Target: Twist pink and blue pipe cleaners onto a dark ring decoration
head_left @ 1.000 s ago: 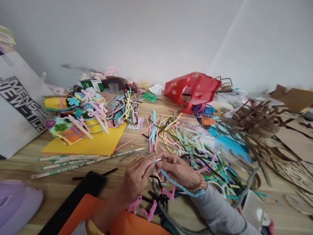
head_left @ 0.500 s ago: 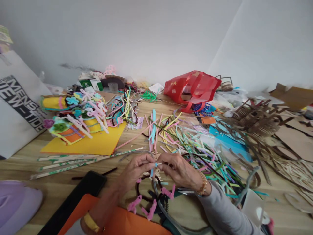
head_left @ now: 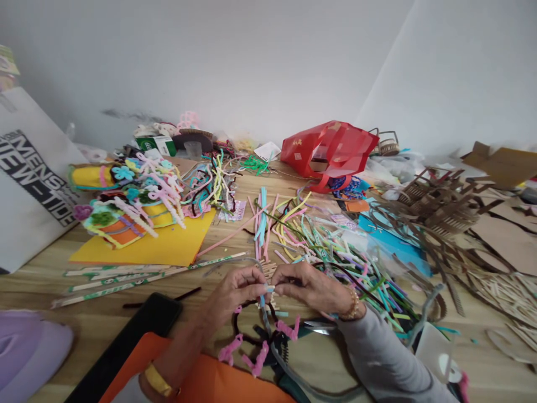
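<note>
My left hand and my right hand meet above the wooden table, their fingertips pinching a light blue pipe cleaner. Its short end pokes out between them, and the rest hangs down. Pink crinkled pipe cleaners and a dark brown pipe cleaner loop lie just below my hands. A grey pipe cleaner runs down from my left fingers. Black-handled scissors or pliers lie beneath, partly hidden.
Pipe cleaner flower crafts stand on a yellow foam sheet at left. Loose pipe cleaners heap to the right. Behind are a red paper bag and cut cardboard pieces. A black tablet and orange cloth lie near me.
The long blue pipe cleaner trailing right from my right hand has been drawn in, leaving a short end at my fingertips. My right hand has shifted slightly right.
</note>
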Demonstrator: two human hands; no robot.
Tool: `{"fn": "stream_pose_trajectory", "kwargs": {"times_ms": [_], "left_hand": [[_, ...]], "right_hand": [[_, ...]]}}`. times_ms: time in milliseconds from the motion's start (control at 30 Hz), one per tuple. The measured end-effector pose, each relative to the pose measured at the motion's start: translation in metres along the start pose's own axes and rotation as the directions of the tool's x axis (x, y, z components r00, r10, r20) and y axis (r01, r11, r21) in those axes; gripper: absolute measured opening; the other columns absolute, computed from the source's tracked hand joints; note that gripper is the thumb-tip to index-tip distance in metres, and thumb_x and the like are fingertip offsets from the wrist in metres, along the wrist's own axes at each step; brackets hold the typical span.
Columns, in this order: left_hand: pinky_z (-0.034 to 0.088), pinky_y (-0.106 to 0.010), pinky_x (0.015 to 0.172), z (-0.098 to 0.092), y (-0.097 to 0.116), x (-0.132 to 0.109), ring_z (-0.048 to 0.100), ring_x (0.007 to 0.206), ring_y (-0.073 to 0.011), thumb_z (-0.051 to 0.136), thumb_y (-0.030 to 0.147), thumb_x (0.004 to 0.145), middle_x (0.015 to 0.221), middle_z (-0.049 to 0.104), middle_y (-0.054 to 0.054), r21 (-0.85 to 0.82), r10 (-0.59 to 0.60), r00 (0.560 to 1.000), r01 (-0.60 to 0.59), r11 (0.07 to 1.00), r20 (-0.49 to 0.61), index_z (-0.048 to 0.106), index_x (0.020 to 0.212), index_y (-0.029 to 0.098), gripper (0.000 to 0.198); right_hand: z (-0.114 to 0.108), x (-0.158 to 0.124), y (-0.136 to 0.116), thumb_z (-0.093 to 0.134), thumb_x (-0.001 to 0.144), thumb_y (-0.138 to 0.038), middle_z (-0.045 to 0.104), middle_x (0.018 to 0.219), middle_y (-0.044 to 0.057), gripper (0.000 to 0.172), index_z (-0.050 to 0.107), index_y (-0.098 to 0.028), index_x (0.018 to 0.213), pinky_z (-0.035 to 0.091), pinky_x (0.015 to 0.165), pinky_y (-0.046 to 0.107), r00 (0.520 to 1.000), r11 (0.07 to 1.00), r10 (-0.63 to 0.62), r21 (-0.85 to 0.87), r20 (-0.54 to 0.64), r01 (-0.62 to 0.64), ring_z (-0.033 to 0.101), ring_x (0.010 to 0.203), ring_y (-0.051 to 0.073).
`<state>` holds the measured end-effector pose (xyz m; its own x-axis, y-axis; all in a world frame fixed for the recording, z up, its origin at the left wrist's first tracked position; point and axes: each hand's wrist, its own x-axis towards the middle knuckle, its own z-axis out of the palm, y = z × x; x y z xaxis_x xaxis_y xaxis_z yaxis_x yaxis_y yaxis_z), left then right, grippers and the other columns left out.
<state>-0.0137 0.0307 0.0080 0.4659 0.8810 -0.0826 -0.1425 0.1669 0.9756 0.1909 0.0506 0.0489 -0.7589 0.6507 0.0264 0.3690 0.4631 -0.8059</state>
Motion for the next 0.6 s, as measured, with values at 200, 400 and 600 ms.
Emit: {"fn": "stream_pose_trajectory", "kwargs": {"times_ms": [200,400,600], "left_hand": [[0.042,-0.022,0.058,0.001,0.004,-0.001,0.057,0.059,-0.0126,0.063,0.019,0.075,0.061,0.064,0.0,0.267,0.023,1.0,-0.02,0.964,-0.007,0.064,0.069,0.015,0.008],[0.047,-0.024,0.065,0.012,-0.001,0.0,0.063,0.067,-0.015,0.056,0.018,0.08,0.07,0.069,-0.001,0.606,0.241,0.963,-0.12,0.786,-0.123,0.065,0.074,0.017,0.012],[0.05,-0.027,0.074,0.015,-0.009,-0.002,0.067,0.082,-0.0173,0.048,0.017,0.086,0.089,0.073,-0.006,0.807,0.538,0.839,-0.259,0.532,-0.086,0.064,0.094,0.018,0.018]], "right_hand": [[-0.001,-0.002,0.003,0.054,0.086,-0.018,0.061,0.076,0.0,0.007,0.06,-0.015,0.086,0.038,0.063,0.02,0.995,0.988,0.038,-0.143,-0.094,-0.051,0.051,0.067,0.011],[0.01,0.001,-0.003,0.052,0.085,-0.014,0.057,0.07,0.0,0.007,0.056,-0.016,0.08,0.034,0.062,0.022,0.966,0.966,-0.012,-0.252,-0.258,-0.055,0.048,0.064,0.011],[0.018,0.004,-0.008,0.051,0.089,-0.02,0.051,0.066,-0.002,0.015,0.054,-0.016,0.075,0.032,0.058,0.022,0.936,0.985,0.022,-0.155,-0.35,-0.081,0.044,0.06,0.01]]}}
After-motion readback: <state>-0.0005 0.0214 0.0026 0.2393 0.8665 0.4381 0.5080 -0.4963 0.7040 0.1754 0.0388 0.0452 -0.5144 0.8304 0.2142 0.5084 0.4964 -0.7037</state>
